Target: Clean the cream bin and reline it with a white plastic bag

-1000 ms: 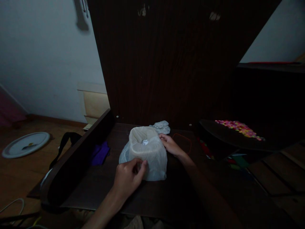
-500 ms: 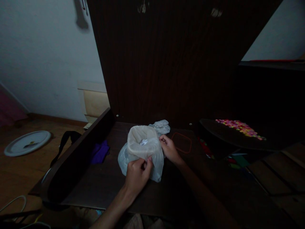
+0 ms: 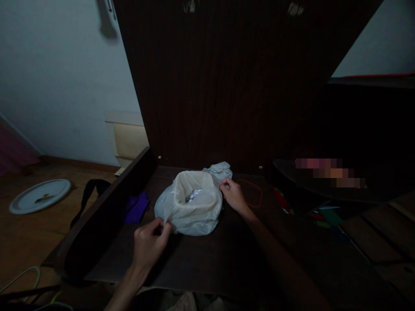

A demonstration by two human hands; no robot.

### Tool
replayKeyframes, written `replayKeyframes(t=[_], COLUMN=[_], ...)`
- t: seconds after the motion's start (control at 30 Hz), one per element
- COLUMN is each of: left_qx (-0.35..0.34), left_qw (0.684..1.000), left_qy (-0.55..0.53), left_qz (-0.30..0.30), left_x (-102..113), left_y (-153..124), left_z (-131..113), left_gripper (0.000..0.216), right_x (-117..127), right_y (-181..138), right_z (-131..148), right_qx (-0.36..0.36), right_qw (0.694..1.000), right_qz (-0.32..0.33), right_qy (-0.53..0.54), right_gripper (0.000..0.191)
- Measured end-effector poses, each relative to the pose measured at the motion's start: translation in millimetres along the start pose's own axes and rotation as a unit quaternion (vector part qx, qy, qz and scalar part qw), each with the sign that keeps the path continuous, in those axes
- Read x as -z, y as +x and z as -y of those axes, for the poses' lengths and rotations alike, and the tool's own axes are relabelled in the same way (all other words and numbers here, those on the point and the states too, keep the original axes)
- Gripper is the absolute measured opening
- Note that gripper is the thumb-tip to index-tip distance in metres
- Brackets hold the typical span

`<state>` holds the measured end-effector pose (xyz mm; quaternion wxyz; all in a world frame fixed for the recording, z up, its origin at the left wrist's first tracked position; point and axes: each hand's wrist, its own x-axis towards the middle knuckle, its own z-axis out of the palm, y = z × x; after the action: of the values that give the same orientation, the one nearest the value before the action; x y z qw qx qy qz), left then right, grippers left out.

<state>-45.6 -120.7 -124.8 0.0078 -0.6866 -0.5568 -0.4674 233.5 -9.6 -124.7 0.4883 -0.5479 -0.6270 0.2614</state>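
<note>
A thin whitish plastic bag (image 3: 197, 220) is folded over the rim of a container on the dark wooden desk (image 3: 201, 268). Something whitish and crumpled (image 3: 193, 195) lies inside, too dim to name. At the bag's front left edge, my left hand (image 3: 151, 242) is closed, pinching the plastic between thumb and fingers. My right hand (image 3: 234, 196) pinches the bag's right edge near the rim. The container itself is hidden under the plastic. Behind the bag lies another crumpled plastic bag (image 3: 219, 170).
An orange rounded-square frame (image 3: 260, 194) lies right of the bag, a purple cloth (image 3: 138, 208) to its left. A raised dark side board (image 3: 106, 216) borders the desk's left. On the floor is a pale round lid-like object (image 3: 40, 196). A dark panel (image 3: 220, 86) stands behind.
My left hand has moved left from the bag's front, drawing the plastic outward and down. My right hand has shifted slightly right, still pinching. The bag's skirt now spreads wider to the left.
</note>
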Motion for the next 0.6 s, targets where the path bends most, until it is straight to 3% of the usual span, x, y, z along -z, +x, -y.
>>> replayKeyframes(t=[0.23,0.3,0.43,0.53,0.6], left_qx=[0.063,0.052,-0.024,-0.052,-0.032], left_qw=[0.987,0.991,0.999,0.992,0.985], left_qy=[-0.011,-0.017,-0.035,-0.09,-0.119], left_qz=[0.149,0.119,0.001,0.074,0.124], left_x=[0.4,5.4,13.4,4.3,-9.4], left_y=[11.9,14.4,9.0,0.3,-2.7], left_z=[10.5,8.5,-8.5,-32.9,-49.1], left_gripper=[0.028,0.023,0.037,0.036,0.031], right_x=[3.0,8.7,17.0,17.1,15.7], right_y=[-4.6,-8.1,-21.4,-32.3,-37.5], right_z=[6.4,10.9,22.1,29.9,32.8], right_qx=[0.015,0.017,0.015,0.013,0.002], right_qw=[1.0,1.0,0.999,0.99,0.979], right_qz=[0.001,-0.003,0.046,0.128,0.184], right_qy=[-0.02,-0.012,0.021,0.056,0.082], right_gripper=[0.017,0.024,0.035,0.036,0.039])
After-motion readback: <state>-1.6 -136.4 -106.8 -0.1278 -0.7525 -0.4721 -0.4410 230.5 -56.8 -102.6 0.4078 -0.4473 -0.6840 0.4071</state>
